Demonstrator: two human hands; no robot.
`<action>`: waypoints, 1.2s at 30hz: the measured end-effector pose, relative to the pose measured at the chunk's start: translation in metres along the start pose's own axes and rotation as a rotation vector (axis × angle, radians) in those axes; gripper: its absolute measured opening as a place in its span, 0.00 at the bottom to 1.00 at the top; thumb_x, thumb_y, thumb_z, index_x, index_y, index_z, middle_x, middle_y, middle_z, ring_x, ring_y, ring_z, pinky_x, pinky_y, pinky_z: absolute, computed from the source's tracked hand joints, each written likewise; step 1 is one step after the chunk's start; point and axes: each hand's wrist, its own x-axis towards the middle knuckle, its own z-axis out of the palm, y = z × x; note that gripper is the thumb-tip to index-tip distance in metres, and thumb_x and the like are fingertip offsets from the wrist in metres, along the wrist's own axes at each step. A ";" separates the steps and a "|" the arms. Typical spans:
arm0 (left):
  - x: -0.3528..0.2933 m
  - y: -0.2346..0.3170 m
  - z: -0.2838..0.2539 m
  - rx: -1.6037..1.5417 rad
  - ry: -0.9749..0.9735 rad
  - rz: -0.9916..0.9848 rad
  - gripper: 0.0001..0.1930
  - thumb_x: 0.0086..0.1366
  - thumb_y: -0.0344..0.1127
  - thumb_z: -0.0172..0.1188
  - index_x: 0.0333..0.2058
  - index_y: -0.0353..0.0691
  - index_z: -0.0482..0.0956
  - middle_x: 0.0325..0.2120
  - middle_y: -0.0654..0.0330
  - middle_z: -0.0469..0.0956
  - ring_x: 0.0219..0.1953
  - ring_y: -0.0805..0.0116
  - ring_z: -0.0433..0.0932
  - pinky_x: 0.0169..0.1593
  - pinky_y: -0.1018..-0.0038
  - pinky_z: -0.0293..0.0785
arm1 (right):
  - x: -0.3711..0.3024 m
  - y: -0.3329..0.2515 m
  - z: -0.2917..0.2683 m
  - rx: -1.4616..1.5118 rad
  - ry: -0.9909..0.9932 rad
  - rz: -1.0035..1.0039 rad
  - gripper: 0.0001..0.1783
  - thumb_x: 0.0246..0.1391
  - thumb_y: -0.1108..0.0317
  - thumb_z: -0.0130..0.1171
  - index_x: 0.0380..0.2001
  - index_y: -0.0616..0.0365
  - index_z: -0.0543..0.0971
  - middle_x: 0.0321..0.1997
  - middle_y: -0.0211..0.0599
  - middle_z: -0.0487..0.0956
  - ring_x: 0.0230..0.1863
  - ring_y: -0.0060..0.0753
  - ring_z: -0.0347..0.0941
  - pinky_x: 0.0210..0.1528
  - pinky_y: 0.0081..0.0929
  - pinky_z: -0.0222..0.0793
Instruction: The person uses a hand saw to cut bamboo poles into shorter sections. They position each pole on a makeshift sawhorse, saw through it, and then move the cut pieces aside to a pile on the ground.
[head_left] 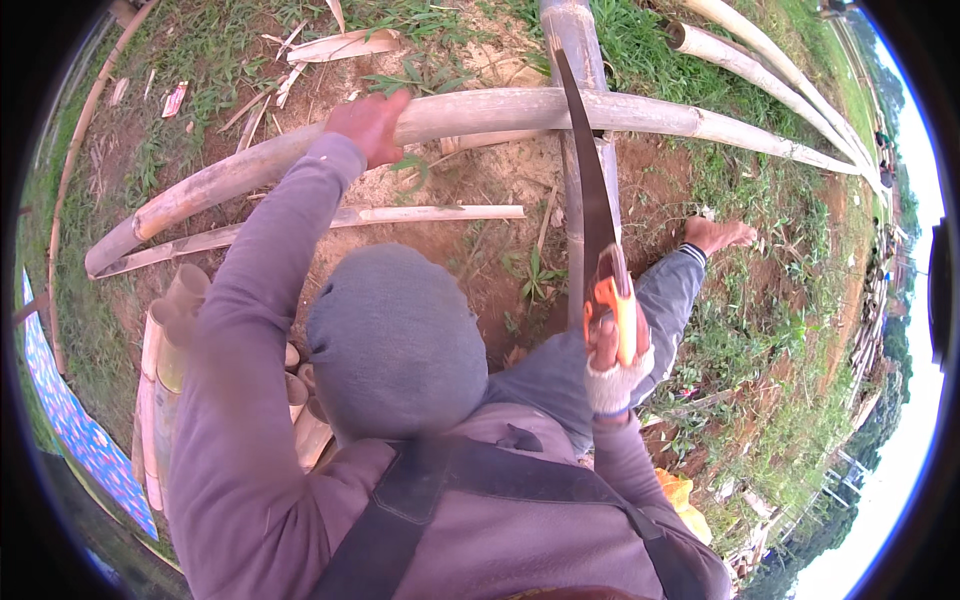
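Grey-purple sleeves and a grey hood fill the near part of the view, with dark shoulder straps below them. Just beyond the hood, the right hand (612,362), wrapped in a pale fingerless glove, is closed tight around the orange handle of a long dark-bladed hand saw (598,205). From that grip the blade is carried up and away, its far end resting across a long pale bamboo pole (520,108) that is laid crosswise over the ground. Beneath the blade, and running away from the grip in almost the same line, a second thick grey bamboo stem (578,60) is seen, crossed by the first pole. To the right of the gripping hand, a bare foot (716,234) is planted on the reddish soil (460,230), beside the blue trouser leg.

Well to the left of the saw grip, the left hand (368,124) is pressed flat on top of the same crosswise bamboo pole, fingers spread over it rather than curled round it. Between that hand and the hood, a thinner split bamboo strip (420,214) is laid on the soil. Near the left elbow, short cut bamboo sections (165,350) are stacked together. Farther off, beyond the saw's tip, more pale bamboo poles (760,70) are laid over the grass.
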 end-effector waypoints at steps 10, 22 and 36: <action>0.002 0.014 -0.016 0.028 -0.035 -0.029 0.39 0.54 0.49 0.79 0.62 0.49 0.72 0.52 0.48 0.85 0.55 0.43 0.85 0.59 0.50 0.82 | 0.130 0.004 0.077 0.066 0.074 -0.244 0.21 0.68 0.65 0.69 0.57 0.63 0.78 0.41 0.37 0.83 0.37 0.26 0.78 0.42 0.30 0.75; 0.010 0.017 -0.015 0.129 -0.097 -0.087 0.41 0.54 0.51 0.79 0.64 0.51 0.72 0.49 0.46 0.88 0.51 0.41 0.88 0.57 0.50 0.83 | 0.089 -0.060 0.027 -0.102 0.178 -0.229 0.15 0.68 0.62 0.69 0.48 0.63 0.86 0.36 0.51 0.87 0.35 0.48 0.86 0.37 0.38 0.77; 0.013 0.014 -0.010 0.098 -0.112 -0.051 0.45 0.50 0.52 0.79 0.67 0.51 0.73 0.48 0.44 0.88 0.50 0.41 0.88 0.57 0.52 0.84 | 0.166 -0.041 0.063 -0.192 0.105 -0.203 0.19 0.70 0.54 0.67 0.44 0.63 0.87 0.25 0.54 0.84 0.27 0.58 0.83 0.30 0.44 0.76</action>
